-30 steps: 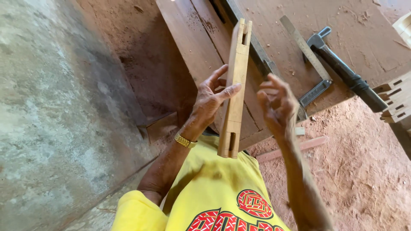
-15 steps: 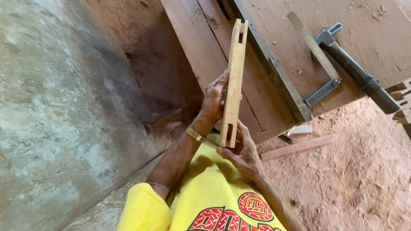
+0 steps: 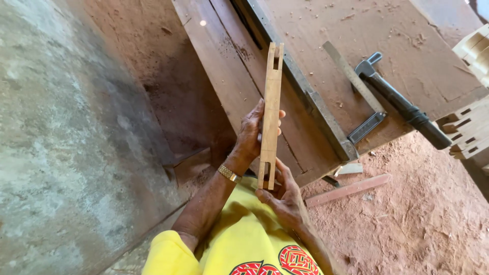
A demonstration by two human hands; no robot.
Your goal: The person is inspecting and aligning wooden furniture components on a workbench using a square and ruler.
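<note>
Left hand [image 3: 250, 133] is wrapped round the middle of a long wooden slat [image 3: 270, 116], fingers curled behind it, thumb side toward the camera; right hand [image 3: 283, 196] cups the near end from below, fingertips pinching just under the rectangular slot cut there. So both hands are closed on the slat, which is held on edge and pointing away from the body, out over the workbench [image 3: 407, 61] beyond the left hand. The far end is forked, with an open notch, and is unsupported. Risks as I read them: the right-hand pinch is small and sits right at the slotted end, so if it slips the slat pivots in the left hand and the forked tips drop onto the bench edge; those thin prongs look like the weak point and could chip. Steel square [image 3: 356, 102] and hammer [image 3: 402, 107] lie just right of the far end, so a swing that way could knock them. Loose offcut [image 3: 349, 189] on the dirt floor right of the right hand is a trip hazard.
</note>
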